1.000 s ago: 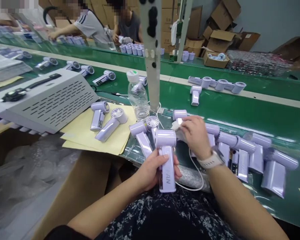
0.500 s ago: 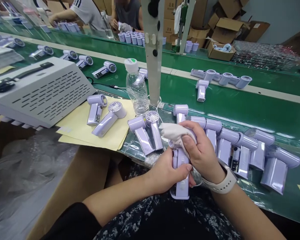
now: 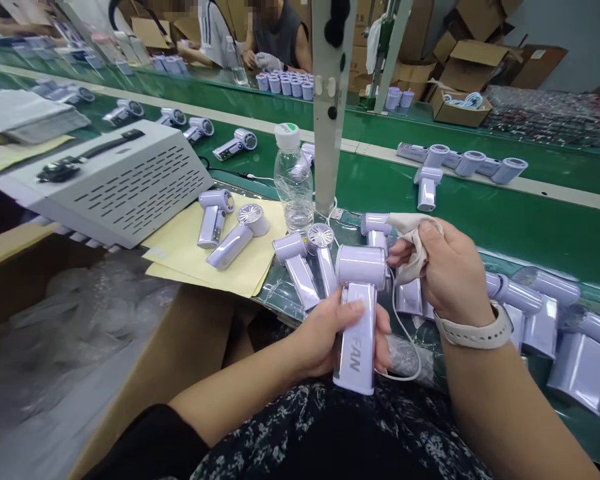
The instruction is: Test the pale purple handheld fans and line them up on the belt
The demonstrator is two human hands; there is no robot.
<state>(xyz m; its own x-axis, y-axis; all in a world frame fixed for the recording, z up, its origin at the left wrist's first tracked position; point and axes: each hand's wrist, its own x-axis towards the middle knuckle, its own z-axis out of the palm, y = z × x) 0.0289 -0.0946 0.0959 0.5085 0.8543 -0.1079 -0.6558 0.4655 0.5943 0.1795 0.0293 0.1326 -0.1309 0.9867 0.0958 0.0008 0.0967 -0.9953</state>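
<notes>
The left hand point(image 3: 325, 330) clasped a fan point(image 3: 361, 270) at the near edge of the tabletop point(image 3: 274, 285); the right hand point(image 3: 455, 270), apart, gripped a cloth point(image 3: 411, 233) just beside the fan.

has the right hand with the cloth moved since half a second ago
Yes: judged against the metal post, the right hand with the white cloth has shifted rightward and higher in the view.

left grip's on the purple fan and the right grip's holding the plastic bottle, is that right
No: the right-hand grip holds a white cloth, not the plastic bottle, as the head view shows. The left-hand grip is on the purple fan.
</notes>
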